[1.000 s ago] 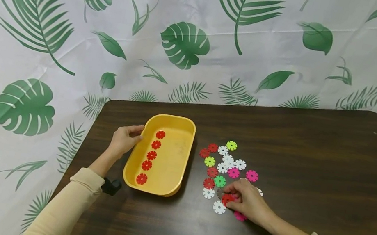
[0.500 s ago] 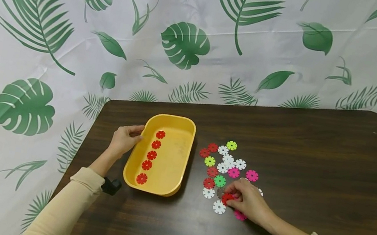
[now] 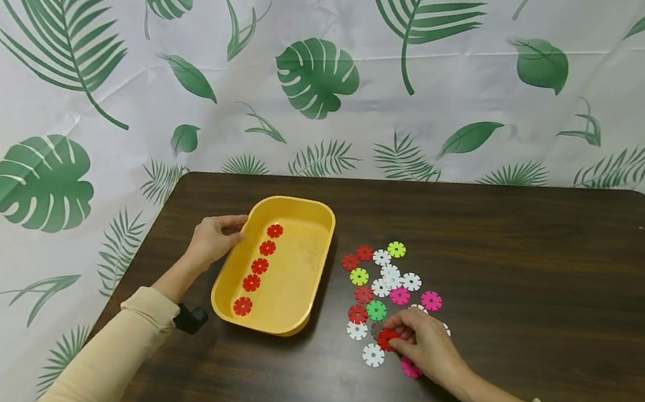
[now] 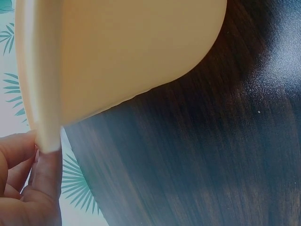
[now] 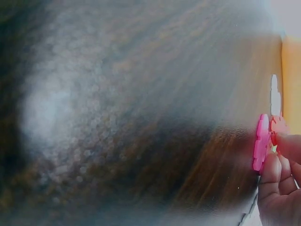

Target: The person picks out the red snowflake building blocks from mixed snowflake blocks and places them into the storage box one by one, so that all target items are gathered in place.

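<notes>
My left hand (image 3: pixel 214 240) grips the left rim of a yellow plastic tub (image 3: pixel 292 324), thumb on one side and fingers on the other. In the left wrist view, the fingers (image 4: pixel 46 176) meet the tub's edge (image 4: pixel 44 94). Inside the tub, several red notched discs (image 3: pixel 259 266) lie in a column along the left side. Over the loose pile, my right hand (image 3: pixel 429 347) pinches a red notched disc (image 3: pixel 386 340) between thumb and fingers. A pink disc (image 5: pixel 261 142) shows right beside that red disc (image 5: pixel 278 125) in the right wrist view.
Between the tub and my right hand, loose discs are spread over the dark wooden table (image 3: pixel 529 264): white (image 3: pixel 373 355), green (image 3: pixel 377 310), yellow (image 3: pixel 396 249), pink (image 3: pixel 431 300) and red (image 3: pixel 358 313). Behind the table hangs a leaf-patterned cloth (image 3: pixel 361 122).
The red disc in my right hand has shifted slightly left, and the white disc just below it has slid a little left. My left hand and the tub have stayed still.
</notes>
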A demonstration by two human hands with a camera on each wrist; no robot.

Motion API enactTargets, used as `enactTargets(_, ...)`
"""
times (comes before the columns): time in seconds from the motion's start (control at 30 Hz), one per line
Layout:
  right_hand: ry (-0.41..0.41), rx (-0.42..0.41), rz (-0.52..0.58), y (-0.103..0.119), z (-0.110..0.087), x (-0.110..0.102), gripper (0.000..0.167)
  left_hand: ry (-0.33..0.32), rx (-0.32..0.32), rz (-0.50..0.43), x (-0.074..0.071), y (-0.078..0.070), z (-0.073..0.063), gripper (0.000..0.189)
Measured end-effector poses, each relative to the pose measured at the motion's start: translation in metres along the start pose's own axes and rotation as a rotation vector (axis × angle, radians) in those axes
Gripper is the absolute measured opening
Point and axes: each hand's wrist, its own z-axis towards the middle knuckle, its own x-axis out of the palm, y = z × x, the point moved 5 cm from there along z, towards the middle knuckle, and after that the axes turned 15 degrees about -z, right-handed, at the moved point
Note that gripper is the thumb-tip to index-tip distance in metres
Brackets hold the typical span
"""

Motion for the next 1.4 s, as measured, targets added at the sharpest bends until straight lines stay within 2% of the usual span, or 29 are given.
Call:
enactTargets(0.33, 0.043, 0.081, 0.027, -0.004, 0.004, -0.007, 0.014, -0.005, 0.014, -0.007, 0.000, 0.002, 0.001, 0.038)
enactTargets(0.57, 0.108, 0.215, 0.247, -0.006, 0.013, -0.017, 0.016, -0.006, 0.004, -0.018, -0.001, 0.003, 0.000, 0.039)
enactTargets(0.73, 0.128, 0.266, 0.394, -0.004, 0.023, -0.021, 0.021, -0.004, 0.005, -0.025, -0.001, 0.004, 0.000, 0.039)
enactTargets(0.87, 0.138, 0.288, 0.459, 0.002, 0.032, -0.024, 0.023, -0.001, 0.010, -0.022, -0.001, 0.004, 0.001, 0.039)
enactTargets(1.1, 0.138, 0.276, 0.468, 0.019, 0.053, -0.027, 0.024, 0.006, 0.012, -0.025, -0.002, 0.002, 0.000, 0.039)
enactTargets(1.4, 0.146, 0.288, 0.541, 0.049, 0.098, -0.017, 0.023, -0.001, 0.015, -0.035, -0.003, 0.004, 0.001, 0.039)
